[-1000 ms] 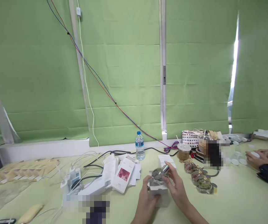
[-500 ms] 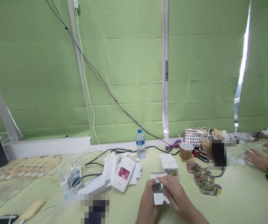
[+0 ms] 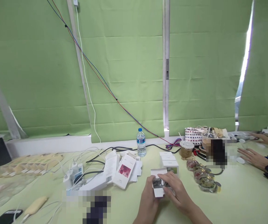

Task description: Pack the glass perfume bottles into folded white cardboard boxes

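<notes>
An opened small white box is held low in the middle of the view, its flaps spread and something dark and shiny inside. My left hand grips the box along its left side. The fingers of my right hand are bent over the box's opening, pinching at the shiny content, which is too small to make out. Just behind the box stand white boxes in a row. To the right, several round glass jars with dried pieces inside lie in a line.
A water bottle stands behind flattened cartons. Cables and white plugs lie to the left, near a phone. A lidded cup is behind the jars. Another person's hands rest at the far right.
The held box has tilted, and more of its shiny content shows. My right fingers have shifted slightly over the opening. At the far right, another person's hands have moved left.
</notes>
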`<action>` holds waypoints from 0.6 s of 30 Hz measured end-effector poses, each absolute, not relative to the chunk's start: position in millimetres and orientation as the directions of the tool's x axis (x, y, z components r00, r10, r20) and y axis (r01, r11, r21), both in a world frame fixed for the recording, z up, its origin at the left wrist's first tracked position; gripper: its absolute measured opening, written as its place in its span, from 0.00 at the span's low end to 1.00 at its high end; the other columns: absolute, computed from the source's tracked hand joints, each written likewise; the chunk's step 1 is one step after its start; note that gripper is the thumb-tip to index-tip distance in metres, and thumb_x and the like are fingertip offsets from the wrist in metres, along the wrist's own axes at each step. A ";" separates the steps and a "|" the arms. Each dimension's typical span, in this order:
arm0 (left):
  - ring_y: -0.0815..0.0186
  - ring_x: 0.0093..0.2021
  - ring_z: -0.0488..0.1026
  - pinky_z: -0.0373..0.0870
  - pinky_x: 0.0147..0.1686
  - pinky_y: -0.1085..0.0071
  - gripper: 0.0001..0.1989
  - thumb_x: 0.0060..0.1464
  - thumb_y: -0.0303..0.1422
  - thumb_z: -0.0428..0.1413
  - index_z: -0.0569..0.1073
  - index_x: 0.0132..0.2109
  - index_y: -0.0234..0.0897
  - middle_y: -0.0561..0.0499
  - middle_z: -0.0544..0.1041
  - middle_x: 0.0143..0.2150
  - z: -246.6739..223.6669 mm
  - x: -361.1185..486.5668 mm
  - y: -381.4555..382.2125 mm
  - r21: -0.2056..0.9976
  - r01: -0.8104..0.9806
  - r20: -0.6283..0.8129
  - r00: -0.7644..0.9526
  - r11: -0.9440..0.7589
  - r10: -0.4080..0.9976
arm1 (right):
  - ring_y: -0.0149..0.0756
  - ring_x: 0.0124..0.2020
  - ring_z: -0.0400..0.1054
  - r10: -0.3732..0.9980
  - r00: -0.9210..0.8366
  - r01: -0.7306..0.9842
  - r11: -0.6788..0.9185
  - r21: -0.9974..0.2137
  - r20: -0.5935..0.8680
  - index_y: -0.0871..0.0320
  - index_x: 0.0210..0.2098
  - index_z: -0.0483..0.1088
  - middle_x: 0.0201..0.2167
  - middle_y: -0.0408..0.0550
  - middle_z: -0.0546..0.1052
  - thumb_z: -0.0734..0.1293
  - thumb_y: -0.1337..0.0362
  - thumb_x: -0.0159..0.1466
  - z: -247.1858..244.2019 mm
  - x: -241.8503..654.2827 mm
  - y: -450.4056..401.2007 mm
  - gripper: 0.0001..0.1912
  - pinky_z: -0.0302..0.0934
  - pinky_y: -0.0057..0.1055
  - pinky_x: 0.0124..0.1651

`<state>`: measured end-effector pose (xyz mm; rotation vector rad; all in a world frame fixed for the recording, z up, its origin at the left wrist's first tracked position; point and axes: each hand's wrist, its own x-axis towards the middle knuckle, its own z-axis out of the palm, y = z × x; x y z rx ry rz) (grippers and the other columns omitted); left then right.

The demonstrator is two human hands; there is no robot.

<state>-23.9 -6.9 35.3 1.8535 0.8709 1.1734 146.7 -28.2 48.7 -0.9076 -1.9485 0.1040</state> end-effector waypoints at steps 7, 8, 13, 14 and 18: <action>0.58 0.47 0.73 0.68 0.47 0.63 0.24 0.51 0.26 0.55 0.61 0.55 0.40 0.47 0.74 0.51 30.5 -22.8 -2.2 0.858 0.132 0.436 0.324 -0.497 0.839 | 0.44 0.45 0.66 0.567 -0.248 0.551 0.749 -0.367 0.786 0.51 0.56 0.63 0.45 0.51 0.74 0.57 0.68 0.66 38.0 144.4 -21.5 0.19 0.63 0.42 0.46; 0.59 0.47 0.73 0.68 0.47 0.63 0.24 0.51 0.26 0.54 0.61 0.55 0.40 0.47 0.74 0.51 31.0 -22.6 -1.9 0.864 0.130 0.431 0.311 -0.487 0.847 | 0.44 0.45 0.66 0.562 -0.262 0.558 0.752 -0.352 0.785 0.51 0.55 0.65 0.46 0.51 0.74 0.57 0.69 0.66 36.9 144.0 -20.6 0.19 0.63 0.42 0.46; 0.60 0.44 0.73 0.69 0.45 0.64 0.23 0.50 0.27 0.55 0.62 0.54 0.39 0.48 0.75 0.48 33.2 -22.2 -1.3 0.895 0.088 0.397 0.289 -0.438 0.871 | 0.44 0.45 0.65 0.524 -0.270 0.583 0.757 -0.296 0.808 0.53 0.53 0.67 0.44 0.52 0.74 0.56 0.72 0.66 33.8 141.0 -18.0 0.20 0.64 0.42 0.46; 0.59 0.45 0.73 0.69 0.45 0.64 0.23 0.50 0.27 0.55 0.62 0.54 0.39 0.48 0.75 0.49 33.2 -22.2 -1.3 0.896 0.083 0.399 0.285 -0.437 0.872 | 0.44 0.45 0.65 0.523 -0.257 0.585 0.753 -0.300 0.812 0.53 0.53 0.68 0.44 0.52 0.74 0.56 0.72 0.66 33.2 140.4 -17.9 0.19 0.64 0.42 0.46; 0.59 0.44 0.74 0.69 0.45 0.63 0.25 0.51 0.30 0.56 0.60 0.56 0.39 0.46 0.76 0.49 32.7 -22.5 -1.0 0.901 0.078 0.386 0.301 -0.426 0.872 | 0.44 0.47 0.65 0.540 -0.191 0.584 0.733 -0.348 0.819 0.53 0.51 0.70 0.44 0.53 0.71 0.57 0.69 0.66 30.1 139.3 -18.8 0.17 0.65 0.41 0.46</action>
